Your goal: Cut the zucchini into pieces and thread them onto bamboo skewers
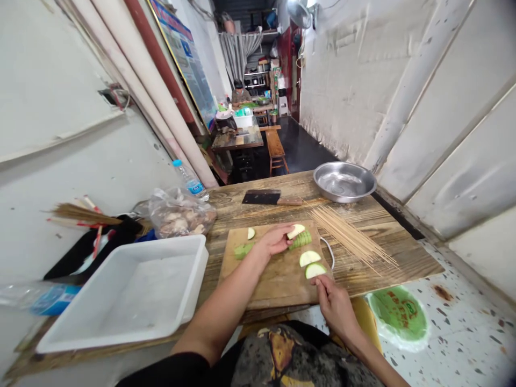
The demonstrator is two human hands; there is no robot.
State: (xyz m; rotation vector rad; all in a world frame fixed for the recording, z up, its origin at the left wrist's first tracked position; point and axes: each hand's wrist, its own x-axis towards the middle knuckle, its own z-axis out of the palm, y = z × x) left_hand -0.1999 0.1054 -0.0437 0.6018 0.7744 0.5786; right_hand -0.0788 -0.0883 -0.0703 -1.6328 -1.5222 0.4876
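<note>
My left hand [278,240] is over the wooden cutting board [274,285], its fingers closed on a pale half-round zucchini slice [296,231]. Beside those fingertips lies a row of green-skinned cut zucchini [303,240]. My right hand [332,302] is at the board's near right edge, thumb and finger pinched below two half-round zucchini slices [315,270]. These two line up as on a skewer, whose stick is mostly hidden. Another small zucchini piece [250,233] and more cut zucchini [243,250] lie at the board's left, partly behind my left wrist.
Loose bamboo skewers [350,234] lie right of the board. Beyond it are a cleaver [262,197] and a steel basin [344,181]. To the left stand a white tub [141,290], a filled plastic bag [181,215] and a water bottle [191,181]. Another person [241,95] sits far back.
</note>
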